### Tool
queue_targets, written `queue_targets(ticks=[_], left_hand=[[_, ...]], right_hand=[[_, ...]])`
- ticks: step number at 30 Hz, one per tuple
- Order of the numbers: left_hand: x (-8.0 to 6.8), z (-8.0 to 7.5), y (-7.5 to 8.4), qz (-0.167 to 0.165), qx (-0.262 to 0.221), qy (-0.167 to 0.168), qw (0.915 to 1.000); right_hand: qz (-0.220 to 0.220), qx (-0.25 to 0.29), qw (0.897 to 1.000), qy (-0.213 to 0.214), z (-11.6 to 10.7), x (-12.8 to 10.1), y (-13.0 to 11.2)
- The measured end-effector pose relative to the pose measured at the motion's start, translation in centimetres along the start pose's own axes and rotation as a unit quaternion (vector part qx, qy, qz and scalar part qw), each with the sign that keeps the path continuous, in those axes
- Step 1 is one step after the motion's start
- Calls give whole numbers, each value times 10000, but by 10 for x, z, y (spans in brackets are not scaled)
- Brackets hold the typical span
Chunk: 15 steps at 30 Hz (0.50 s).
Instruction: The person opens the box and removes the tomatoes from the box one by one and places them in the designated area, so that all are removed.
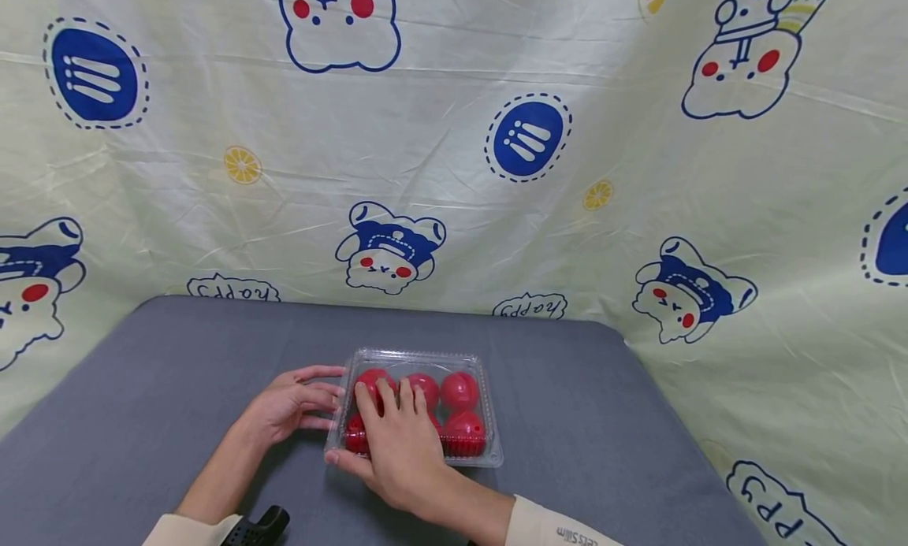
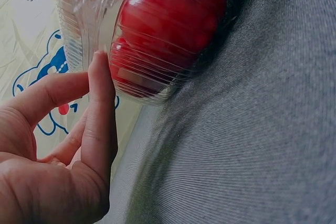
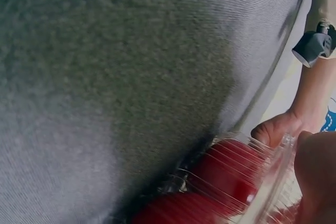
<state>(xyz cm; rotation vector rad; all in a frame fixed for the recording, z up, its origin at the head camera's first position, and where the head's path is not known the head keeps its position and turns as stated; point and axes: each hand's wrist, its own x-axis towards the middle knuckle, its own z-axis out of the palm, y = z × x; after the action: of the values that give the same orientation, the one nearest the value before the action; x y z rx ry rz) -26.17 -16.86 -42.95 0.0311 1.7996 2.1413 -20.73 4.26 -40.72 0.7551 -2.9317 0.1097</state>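
A clear plastic clamshell box (image 1: pixel 494 429) of round red fruits (image 1: pixel 459 390) sits near the middle of the grey table (image 1: pixel 177 373). My right hand (image 1: pixel 397 436) lies flat on the lid, fingers stretched over the left fruits and thumb along the front left corner. My left hand (image 1: pixel 301 400) rests beside the box, its straight fingertips touching the left wall. In the left wrist view, the fingers (image 2: pixel 100 93) meet the ribbed box (image 2: pixel 79 24) next to a red fruit (image 2: pixel 168 30). The right wrist view shows the box (image 3: pixel 273 174), a fruit (image 3: pixel 226 171) and my thumb (image 3: pixel 320 171).
A pale cloth printed with cartoon bears (image 1: pixel 390 250) hangs behind and around the table. Bare grey surface lies left and right of the box. The table's right edge (image 1: pixel 681 420) slants toward me. A black wrist-camera mount (image 1: pixel 258 526) sits at my left sleeve.
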Motion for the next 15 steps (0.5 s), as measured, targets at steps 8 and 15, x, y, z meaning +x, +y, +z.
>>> queue_targets(ticks=[8, 15], left_hand=[[0, -1, 2, 28, -40, -129, 9999], [0, -1, 1, 22, -10, -94, 10000]], right_hand=[[-99, 36, 9999, 105, -1, 0, 3], [-63, 71, 9998, 198, -2, 0, 1]])
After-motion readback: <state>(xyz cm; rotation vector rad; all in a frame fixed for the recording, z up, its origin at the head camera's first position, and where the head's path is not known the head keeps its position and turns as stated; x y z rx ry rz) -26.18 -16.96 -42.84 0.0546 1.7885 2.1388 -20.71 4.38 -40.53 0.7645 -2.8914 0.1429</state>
